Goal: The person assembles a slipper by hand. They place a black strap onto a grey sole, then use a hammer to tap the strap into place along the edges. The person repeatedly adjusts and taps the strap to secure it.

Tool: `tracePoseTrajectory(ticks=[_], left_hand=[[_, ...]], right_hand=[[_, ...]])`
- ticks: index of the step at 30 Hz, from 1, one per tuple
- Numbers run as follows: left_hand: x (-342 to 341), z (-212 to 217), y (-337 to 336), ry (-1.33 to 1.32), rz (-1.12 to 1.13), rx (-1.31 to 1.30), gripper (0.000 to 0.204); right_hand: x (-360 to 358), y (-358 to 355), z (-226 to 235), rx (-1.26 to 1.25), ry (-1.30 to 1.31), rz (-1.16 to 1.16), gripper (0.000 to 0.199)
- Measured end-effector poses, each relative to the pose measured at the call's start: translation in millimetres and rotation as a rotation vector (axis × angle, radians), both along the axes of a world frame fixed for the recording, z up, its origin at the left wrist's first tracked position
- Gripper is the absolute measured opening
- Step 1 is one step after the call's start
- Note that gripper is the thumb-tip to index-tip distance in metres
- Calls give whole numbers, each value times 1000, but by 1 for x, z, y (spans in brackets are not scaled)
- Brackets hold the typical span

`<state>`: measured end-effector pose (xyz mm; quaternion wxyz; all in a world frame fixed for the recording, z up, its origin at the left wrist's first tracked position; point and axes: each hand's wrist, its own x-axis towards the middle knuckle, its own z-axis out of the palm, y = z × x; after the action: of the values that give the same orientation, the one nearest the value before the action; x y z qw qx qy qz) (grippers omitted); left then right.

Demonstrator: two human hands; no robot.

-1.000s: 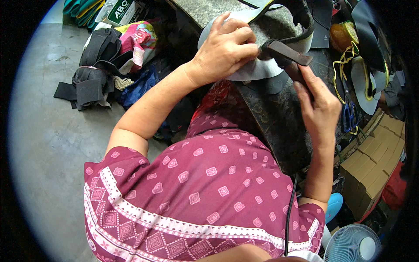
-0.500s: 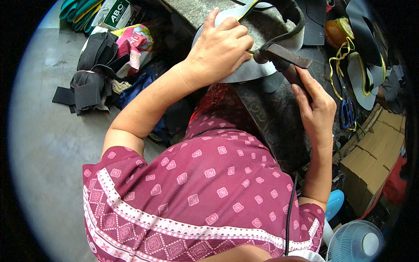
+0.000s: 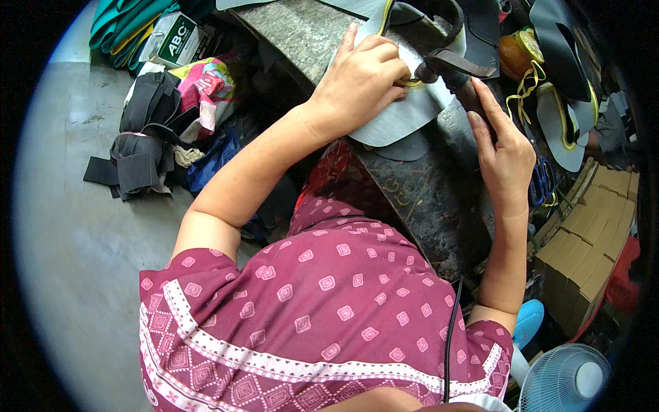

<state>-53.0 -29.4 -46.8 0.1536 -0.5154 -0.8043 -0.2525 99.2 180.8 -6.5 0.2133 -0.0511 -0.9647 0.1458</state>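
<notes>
My left hand [image 3: 367,82] lies over a flexible grey sheet piece [image 3: 401,122], pressing it on the worktable. Its thumb and fingers are closed at a thin yellow edging [image 3: 413,84] on the piece, and one finger points outward. In my right hand [image 3: 506,154] is a hammer [image 3: 461,66], gripped by its dark handle with the index finger stretched along it. The rounded face of the hammer is at the yellow edging, just right of my left fingertips; whether it touches cannot be made out. A curved black band [image 3: 449,24] stands beyond the hammer.
Blue-handled scissors [image 3: 542,182], more grey pieces with yellow edging [image 3: 559,127] and a round orange-brown object [image 3: 516,55] are at the right. Stacked cardboard [image 3: 590,226] and a fan [image 3: 566,381] sit lower right. Dark fabric bundles [image 3: 141,161] lie on the floor at left.
The view has shifted slightly, so the table shows a little lower. The grey piece appears turned, its near end hanging lower. Both hands keep their holds, the hammer still by my left fingers.
</notes>
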Motion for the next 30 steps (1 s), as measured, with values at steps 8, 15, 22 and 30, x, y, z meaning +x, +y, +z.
tracePoseTrajectory(ticks=[8, 15, 22, 30], left_hand=[[-4, -1, 1, 96, -58, 31, 19], [-2, -1, -1, 120, -37, 42, 18], [2, -2, -1, 133, 20, 67, 17], [-14, -1, -13, 98, -82, 60, 21]], right_hand=[[-1, 0, 1, -72, 29, 14, 43], [-4, -1, 14, -132, 147, 76, 43], [12, -14, -1, -27, 8, 64, 50], [18, -5, 2, -141, -69, 24, 44]])
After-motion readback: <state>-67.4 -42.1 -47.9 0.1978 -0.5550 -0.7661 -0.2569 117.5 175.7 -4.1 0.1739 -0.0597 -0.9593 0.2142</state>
